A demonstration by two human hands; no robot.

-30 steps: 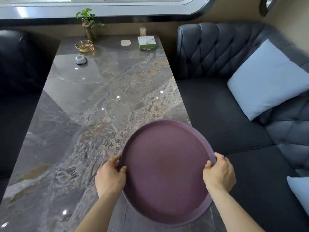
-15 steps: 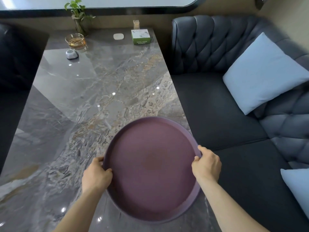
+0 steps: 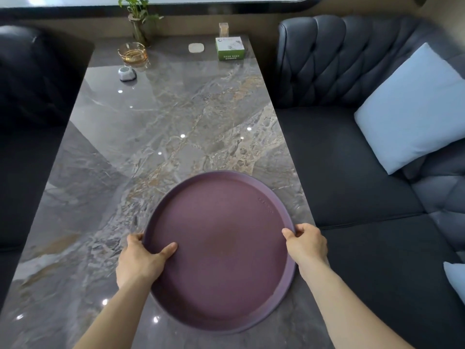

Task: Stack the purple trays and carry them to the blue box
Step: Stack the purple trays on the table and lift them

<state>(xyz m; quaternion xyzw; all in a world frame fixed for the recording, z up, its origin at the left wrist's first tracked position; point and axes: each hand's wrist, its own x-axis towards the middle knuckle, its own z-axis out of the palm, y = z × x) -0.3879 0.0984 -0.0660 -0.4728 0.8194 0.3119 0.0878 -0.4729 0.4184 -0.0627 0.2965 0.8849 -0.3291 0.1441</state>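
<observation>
A round purple tray (image 3: 221, 238) sits at the near right part of the marble table (image 3: 161, 137). My left hand (image 3: 141, 260) grips its left rim, thumb lying inside the tray. On the opposite rim my right hand (image 3: 307, 245) holds on with the thumb hooked over the edge. I cannot tell whether a second tray lies under the top one. No blue box is in view.
At the table's far end stand a glass ashtray (image 3: 132, 53), a small grey object (image 3: 127, 73), a potted plant (image 3: 139, 18), a white coaster (image 3: 196, 47) and a green-and-white box (image 3: 230, 49). A dark sofa (image 3: 352, 137) with a pale blue cushion (image 3: 415, 109) runs along the right.
The tray has shifted left relative to the table's right edge, with both hands still on its rims. My left thumb now lies further inside the tray.
</observation>
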